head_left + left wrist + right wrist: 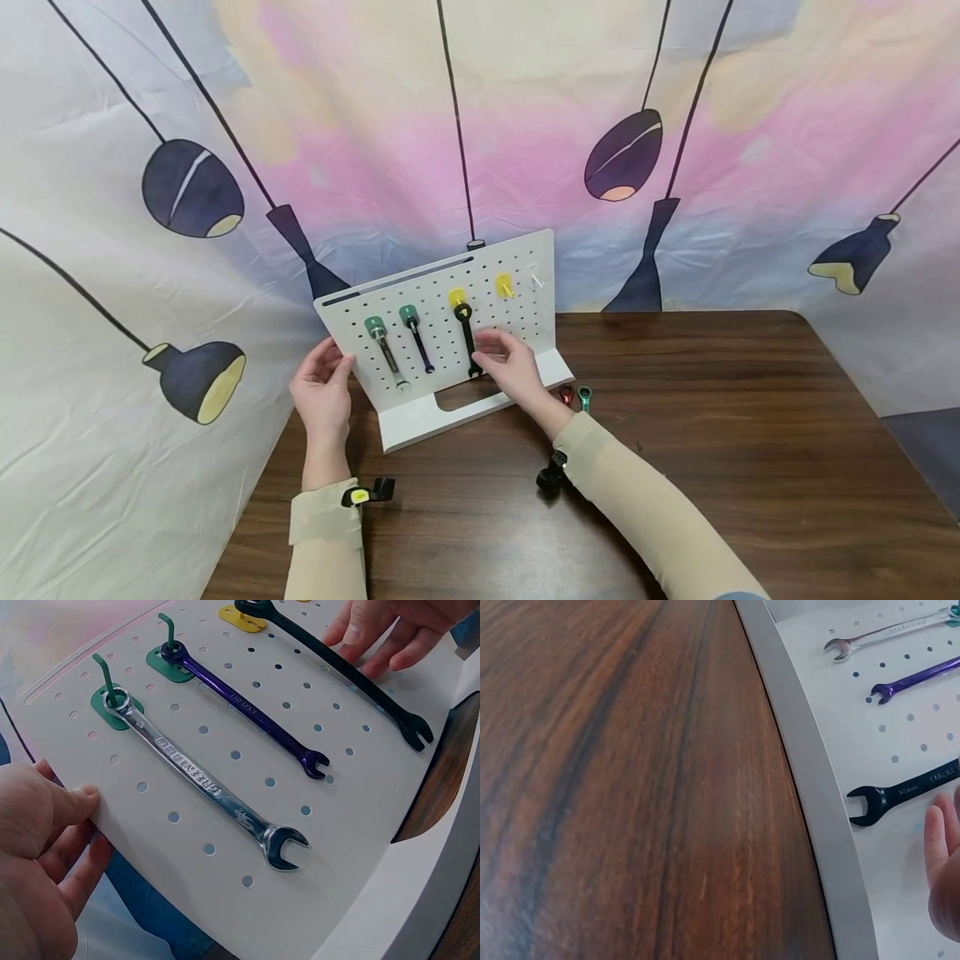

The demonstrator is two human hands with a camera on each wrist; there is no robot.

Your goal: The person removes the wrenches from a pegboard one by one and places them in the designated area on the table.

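A white pegboard (442, 335) stands upright on its base on the table. My left hand (322, 392) holds its left edge, thumb on the front face and the other fingers partly behind. Three combination wrenches hang from hooks: a silver one (187, 772), a purple one (247, 716) and a black one (468, 333). Beside the black wrench's lower half is my right hand (510, 367), its fingers loosely bent. In the left wrist view, those fingers are close to the black wrench but do not close round it.
Right of the black wrench, a yellow hook (505, 286) and a pale hook (536, 277) bear no tool. A red tool end (566, 394) and a green ring end (584, 397) lie on the wooden table (720, 433), partly behind the right forearm. A printed cloth (525, 167) hangs behind.
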